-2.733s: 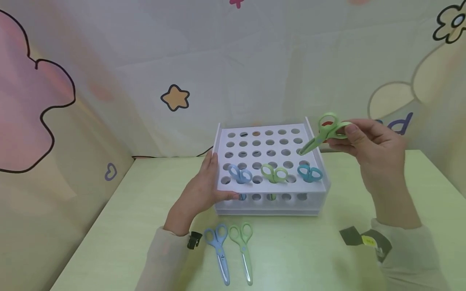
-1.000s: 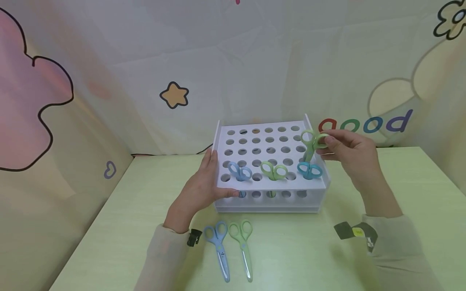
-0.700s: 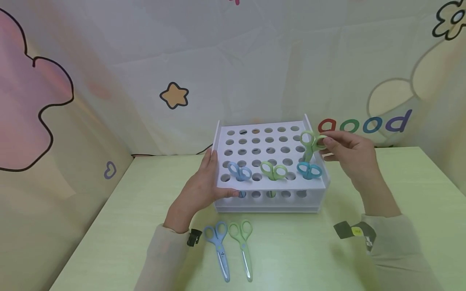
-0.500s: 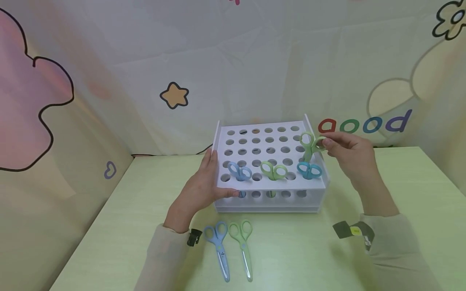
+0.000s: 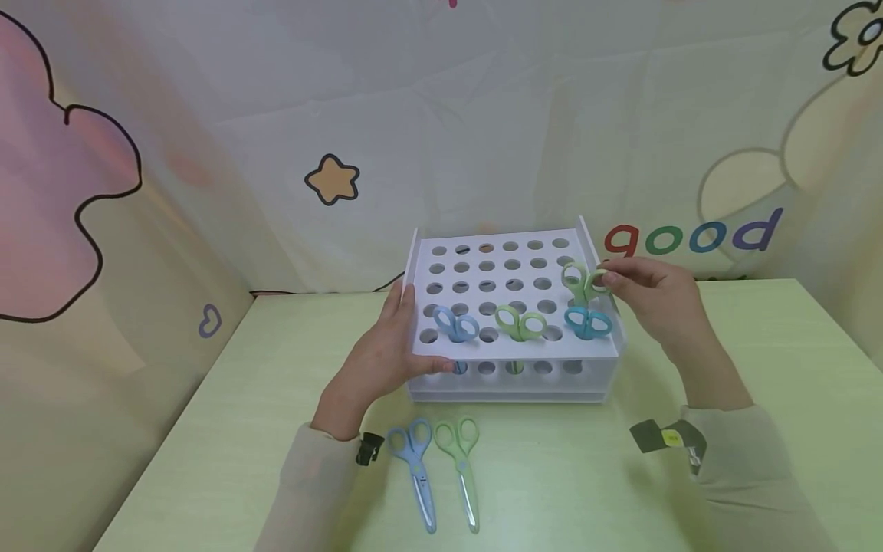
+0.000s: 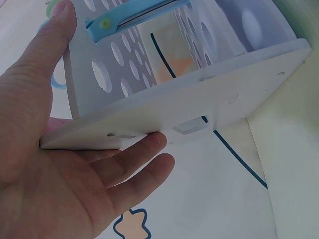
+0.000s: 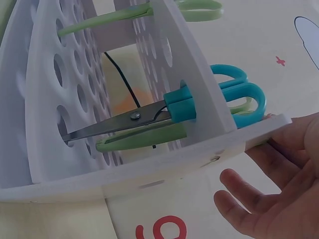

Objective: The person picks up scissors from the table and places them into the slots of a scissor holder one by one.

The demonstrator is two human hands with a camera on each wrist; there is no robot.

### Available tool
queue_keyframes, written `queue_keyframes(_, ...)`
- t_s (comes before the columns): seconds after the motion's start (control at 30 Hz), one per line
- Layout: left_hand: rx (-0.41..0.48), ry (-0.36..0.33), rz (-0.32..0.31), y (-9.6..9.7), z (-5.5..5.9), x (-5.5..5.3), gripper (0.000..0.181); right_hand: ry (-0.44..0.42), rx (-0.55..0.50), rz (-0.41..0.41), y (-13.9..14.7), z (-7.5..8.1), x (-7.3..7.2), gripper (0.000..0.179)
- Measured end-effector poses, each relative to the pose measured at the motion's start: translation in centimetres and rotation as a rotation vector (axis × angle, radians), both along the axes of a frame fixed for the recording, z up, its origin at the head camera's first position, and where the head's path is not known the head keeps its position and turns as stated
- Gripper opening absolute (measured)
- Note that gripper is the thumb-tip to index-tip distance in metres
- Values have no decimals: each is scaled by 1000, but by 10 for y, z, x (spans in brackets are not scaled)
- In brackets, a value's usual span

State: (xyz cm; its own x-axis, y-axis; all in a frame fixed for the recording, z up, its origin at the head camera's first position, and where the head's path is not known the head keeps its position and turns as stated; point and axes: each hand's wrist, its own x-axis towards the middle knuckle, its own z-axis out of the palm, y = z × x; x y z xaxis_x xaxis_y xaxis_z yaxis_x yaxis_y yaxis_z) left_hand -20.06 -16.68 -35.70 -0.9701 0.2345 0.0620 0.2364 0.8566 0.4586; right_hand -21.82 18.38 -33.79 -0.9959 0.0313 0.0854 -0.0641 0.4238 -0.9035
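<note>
Pale table (image 5: 552, 475): left hand (image 5: 376, 362) grips rack (image 5: 510, 392), right hand (image 5: 661, 308) pinches green scissors (image 5: 582, 291) behind teal scissors (image 5: 587, 326).

Smooth plastic rack (image 5: 486, 353) — metal-bladed teal scissors (image 7: 181, 105)

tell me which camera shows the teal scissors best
The right wrist view: it shows the teal scissors side-on, with their metal blades inside the white rack. The head view shows mainly their handles from above; in the left wrist view I cannot make them out.
</note>
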Motion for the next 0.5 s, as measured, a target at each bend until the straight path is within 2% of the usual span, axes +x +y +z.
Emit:
queue_keyframes(0.27, 1, 18, -5, -1, 0, 0, 132, -23, 48, 13, -2, -2, -1, 43)
queue_keyframes(0.5, 8, 15, -6, -1, 0, 0, 129, -28, 47, 25, -2, -1, 0, 39)
